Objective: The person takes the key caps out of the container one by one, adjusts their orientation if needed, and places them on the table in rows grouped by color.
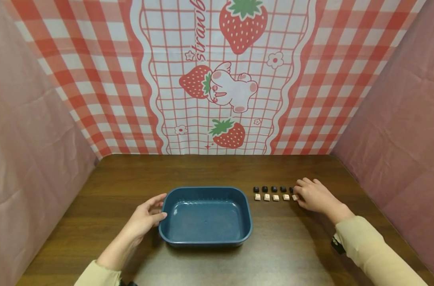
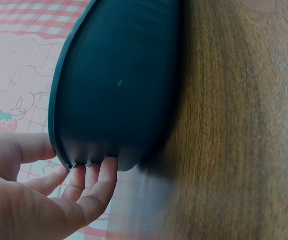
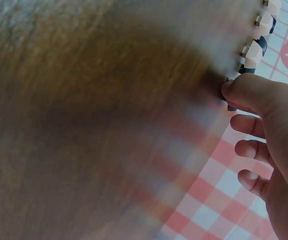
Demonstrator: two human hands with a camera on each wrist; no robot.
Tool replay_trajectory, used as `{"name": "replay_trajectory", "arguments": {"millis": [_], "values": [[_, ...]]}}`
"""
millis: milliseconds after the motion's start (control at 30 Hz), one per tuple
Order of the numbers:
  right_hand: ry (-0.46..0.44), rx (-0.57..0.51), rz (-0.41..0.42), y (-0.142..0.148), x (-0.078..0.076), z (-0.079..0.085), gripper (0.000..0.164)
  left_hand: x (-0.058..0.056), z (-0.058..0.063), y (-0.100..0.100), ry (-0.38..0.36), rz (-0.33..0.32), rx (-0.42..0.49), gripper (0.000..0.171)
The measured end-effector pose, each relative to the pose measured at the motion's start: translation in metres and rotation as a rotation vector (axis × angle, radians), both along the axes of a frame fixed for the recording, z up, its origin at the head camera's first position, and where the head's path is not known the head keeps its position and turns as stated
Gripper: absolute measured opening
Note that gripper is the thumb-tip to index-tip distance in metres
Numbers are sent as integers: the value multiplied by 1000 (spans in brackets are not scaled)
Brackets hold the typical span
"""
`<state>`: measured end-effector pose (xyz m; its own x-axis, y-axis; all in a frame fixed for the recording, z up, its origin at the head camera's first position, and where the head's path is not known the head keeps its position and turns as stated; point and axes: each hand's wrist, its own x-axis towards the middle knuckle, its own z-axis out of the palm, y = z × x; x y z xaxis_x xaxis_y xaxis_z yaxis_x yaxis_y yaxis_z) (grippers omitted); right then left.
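Observation:
A dark blue plastic bin (image 1: 206, 242) stands on the wooden table, its inside bare. At the bin's left end my left hand (image 1: 145, 217) grips it, thumb at the rim and bent fingertips (image 2: 109, 162) against the outer wall. To the right of the bin lie two rows of small keycaps: black keycaps (image 1: 274, 189) behind, white keycaps (image 1: 275, 198) in front. My right hand (image 1: 315, 196) is at the right end of the rows and pinches the last white keycap (image 1: 294, 197), which sits tilted. The thumb hides most of that keycap in the right wrist view, and the fingers partly cover the last black one.
The brown wooden table (image 1: 131, 171) ends at a red-and-white checked strawberry cloth (image 1: 109, 99) hung behind it. Pink cloths (image 1: 392, 119) hang at both sides. A dark band (image 1: 338, 245) shows at the right sleeve.

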<state>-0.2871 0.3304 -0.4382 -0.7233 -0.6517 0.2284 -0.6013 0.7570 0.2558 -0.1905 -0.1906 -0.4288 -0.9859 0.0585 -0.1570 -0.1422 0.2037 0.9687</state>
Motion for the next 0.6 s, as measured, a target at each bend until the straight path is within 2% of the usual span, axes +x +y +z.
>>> {"name": "replay_trajectory", "arguments": {"millis": [367,600], "values": [[15,-14,-30,1,3,6,20,-2,1,-2,-17,9,-18,56],[-2,-40,-86,-4,8,24,21,-1,5,-3,-23,3,-33,53]]}}
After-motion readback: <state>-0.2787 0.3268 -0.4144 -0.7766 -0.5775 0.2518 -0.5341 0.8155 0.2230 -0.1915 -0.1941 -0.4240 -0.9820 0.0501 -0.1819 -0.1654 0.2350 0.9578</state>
